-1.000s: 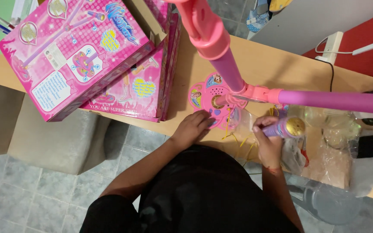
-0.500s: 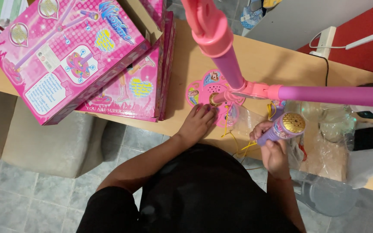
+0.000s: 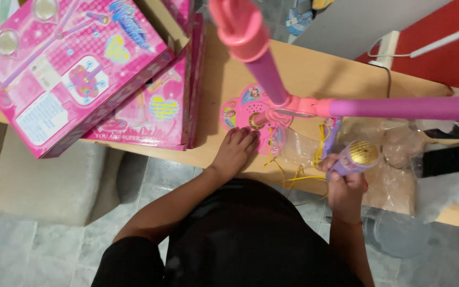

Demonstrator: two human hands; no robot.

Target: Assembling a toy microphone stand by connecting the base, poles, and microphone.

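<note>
The toy microphone [image 3: 354, 158] is lilac with a gold mesh head and a yellow cord [image 3: 293, 178]. The stand base [image 3: 253, 114] is pink with cartoon stickers, its pole [image 3: 264, 69] pink and purple. Boxes [image 3: 70, 69] are hot pink; the desk [image 3: 314, 74] is tan.

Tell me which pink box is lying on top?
The big pink box at the left, turned at a slant with its picture side up. The other pink box lies flat beneath it on the wooden table.

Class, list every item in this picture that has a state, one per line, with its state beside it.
Left hand: flat, pressing on the toy base.
Right hand: closed around the microphone.
Toy microphone: held, lifted.
Pink toy base: lying on the table.
Yellow cord: loose, tangled.
Pink boxes: stacked.
</note>
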